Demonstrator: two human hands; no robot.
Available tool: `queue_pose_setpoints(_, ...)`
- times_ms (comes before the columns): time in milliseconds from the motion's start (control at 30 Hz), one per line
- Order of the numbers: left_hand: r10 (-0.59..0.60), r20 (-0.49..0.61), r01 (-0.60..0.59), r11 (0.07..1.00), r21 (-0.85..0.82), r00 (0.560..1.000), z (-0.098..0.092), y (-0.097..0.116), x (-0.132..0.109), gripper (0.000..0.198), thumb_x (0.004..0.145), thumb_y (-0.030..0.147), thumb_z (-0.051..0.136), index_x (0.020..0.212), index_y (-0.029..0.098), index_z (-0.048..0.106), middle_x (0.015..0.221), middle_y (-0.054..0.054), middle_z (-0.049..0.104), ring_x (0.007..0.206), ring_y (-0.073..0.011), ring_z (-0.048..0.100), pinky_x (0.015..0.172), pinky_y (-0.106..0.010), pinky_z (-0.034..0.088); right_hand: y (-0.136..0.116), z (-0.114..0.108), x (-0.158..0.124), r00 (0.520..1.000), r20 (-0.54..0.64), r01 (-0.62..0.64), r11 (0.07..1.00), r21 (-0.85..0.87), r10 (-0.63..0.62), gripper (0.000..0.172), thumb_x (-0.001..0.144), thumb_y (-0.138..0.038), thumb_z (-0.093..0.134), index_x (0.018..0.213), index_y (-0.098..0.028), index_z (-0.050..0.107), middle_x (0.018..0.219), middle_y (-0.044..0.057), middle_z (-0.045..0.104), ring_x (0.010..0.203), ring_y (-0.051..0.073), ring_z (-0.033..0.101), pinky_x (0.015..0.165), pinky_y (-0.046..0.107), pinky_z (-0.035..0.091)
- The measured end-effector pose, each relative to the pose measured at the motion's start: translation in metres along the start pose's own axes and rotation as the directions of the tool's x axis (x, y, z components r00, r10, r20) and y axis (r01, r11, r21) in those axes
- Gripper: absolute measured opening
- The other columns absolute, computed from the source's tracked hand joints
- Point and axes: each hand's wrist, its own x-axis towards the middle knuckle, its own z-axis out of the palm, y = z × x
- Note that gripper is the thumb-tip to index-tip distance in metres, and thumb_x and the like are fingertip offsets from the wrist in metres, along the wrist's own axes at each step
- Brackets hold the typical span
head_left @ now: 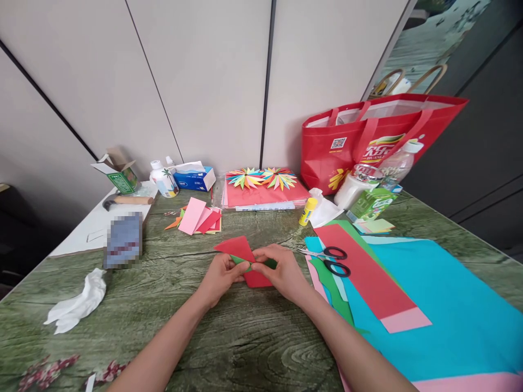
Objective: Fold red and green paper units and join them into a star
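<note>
Between both hands, low over the table's middle, is a green paper strip [241,260], with red paper [237,246] behind and below it. My left hand [224,274] pinches the green paper's left part, thumb on top. My right hand [281,268] has its fingers closed on the same green paper from the right, and the two thumb tips nearly meet. The fingers partly cover the papers. Just right of my right hand lie scissors [335,261] with black handles, resting by a red strip [363,272].
Large blue sheets [441,305] cover the right side. Behind stand a glue stick [308,211], a red bag [327,152], a bottle [402,160] and folded paper stars [261,178]. Small paper pieces [193,216], a tissue box [194,178], a hammer [131,200] and crumpled tissue [79,302] are left.
</note>
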Motion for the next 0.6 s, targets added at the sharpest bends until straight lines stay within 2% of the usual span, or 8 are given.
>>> queue_pose_setpoints(100, 0.057, -0.091, -0.063, 0.996, -0.064, 0.994, 0.000, -0.001, 0.002, 0.026, 0.055, 0.035, 0.077, 0.060, 0.013, 0.064, 0.057, -0.001, 0.066, 0.054, -0.0126, 0.058, 0.054, -0.023, 0.047, -0.005, -0.003, 0.002, 0.994, -0.093, 0.065, 0.998, -0.002, -0.065, 0.021, 0.071, -0.020, 0.067, 0.091, -0.023, 0.065, 0.082, 0.004, 0.067, 0.088, 0.022, 0.057, 0.082, 0.041, 0.042)
queue_pose_setpoints(167, 0.093, -0.169, -0.113, 0.987, -0.117, 0.981, -0.001, -0.001, 0.003, 0.025, 0.054, 0.033, 0.078, 0.059, 0.013, 0.063, 0.057, -0.001, 0.066, 0.053, -0.0124, 0.058, 0.054, -0.023, 0.047, -0.008, -0.006, 0.003, 0.965, -0.248, 0.090, 0.996, 0.027, -0.081, 0.025, 0.075, -0.024, 0.064, 0.100, -0.025, 0.062, 0.099, 0.006, 0.064, 0.103, 0.023, 0.052, 0.091, 0.043, 0.039)
queue_pose_setpoints(233, 0.141, -0.215, -0.177, 0.971, -0.163, 0.967, -0.003, -0.001, 0.004, 0.023, 0.055, 0.031, 0.077, 0.061, 0.014, 0.063, 0.059, -0.001, 0.066, 0.055, -0.0126, 0.059, 0.054, -0.023, 0.048, -0.009, -0.008, 0.004, 0.914, -0.407, 0.073, 0.989, 0.128, -0.015, 0.030, 0.080, -0.027, 0.056, 0.110, -0.025, 0.056, 0.115, 0.008, 0.057, 0.110, 0.022, 0.049, 0.094, 0.043, 0.039)
queue_pose_setpoints(267, 0.164, -0.224, -0.206, 0.962, -0.179, 0.961, -0.004, -0.001, 0.004, 0.022, 0.056, 0.030, 0.077, 0.063, 0.014, 0.063, 0.061, -0.001, 0.067, 0.056, -0.0130, 0.060, 0.055, -0.024, 0.049, -0.009, -0.009, 0.005, 0.901, -0.433, 0.056, 0.977, 0.205, 0.039, 0.032, 0.082, -0.028, 0.053, 0.114, -0.024, 0.052, 0.119, 0.009, 0.055, 0.110, 0.021, 0.050, 0.093, 0.041, 0.041)
queue_pose_setpoints(333, 0.189, -0.237, -0.239, 0.948, -0.208, 0.953, -0.004, 0.001, 0.004, 0.022, 0.056, 0.029, 0.077, 0.064, 0.014, 0.063, 0.063, -0.001, 0.067, 0.058, -0.0133, 0.061, 0.055, -0.024, 0.050, -0.007, -0.007, 0.004, 0.924, -0.364, 0.019, 0.933, 0.360, 0.121, 0.039, 0.082, -0.031, 0.052, 0.120, -0.023, 0.046, 0.120, 0.011, 0.054, 0.107, 0.021, 0.054, 0.086, 0.038, 0.047)
queue_pose_setpoints(400, 0.182, -0.261, -0.248, 0.937, -0.247, 0.948, -0.004, 0.003, 0.004, 0.023, 0.054, 0.029, 0.078, 0.061, 0.014, 0.062, 0.060, 0.000, 0.066, 0.056, -0.0132, 0.060, 0.054, -0.024, 0.050, -0.005, -0.002, 0.004, 0.969, -0.201, -0.036, 0.889, 0.456, 0.142, 0.050, 0.077, -0.034, 0.058, 0.123, -0.023, 0.042, 0.116, 0.011, 0.058, 0.101, 0.022, 0.058, 0.079, 0.036, 0.051)
queue_pose_setpoints(467, 0.169, -0.281, -0.253, 0.921, -0.296, 0.945, -0.003, 0.006, 0.003, 0.025, 0.053, 0.029, 0.079, 0.059, 0.014, 0.060, 0.057, 0.001, 0.064, 0.055, -0.0129, 0.060, 0.054, -0.024, 0.051, -0.004, 0.003, 0.003, 0.985, -0.073, -0.099, 0.859, 0.502, 0.156, 0.054, 0.072, -0.035, 0.063, 0.121, -0.023, 0.043, 0.108, 0.009, 0.062, 0.094, 0.022, 0.062, 0.073, 0.035, 0.053)
queue_pose_setpoints(600, 0.165, -0.288, -0.260, 0.908, -0.329, 0.943, -0.002, 0.007, 0.004, 0.026, 0.053, 0.029, 0.079, 0.063, 0.013, 0.062, 0.060, 0.001, 0.066, 0.056, -0.0125, 0.061, 0.055, -0.025, 0.051, -0.005, 0.009, 0.003, 0.976, 0.015, -0.193, 0.836, 0.514, 0.216, 0.021, 0.073, -0.037, 0.061, 0.083, -0.019, 0.058, 0.078, 0.003, 0.067, 0.071, 0.019, 0.064, 0.062, 0.031, 0.054)
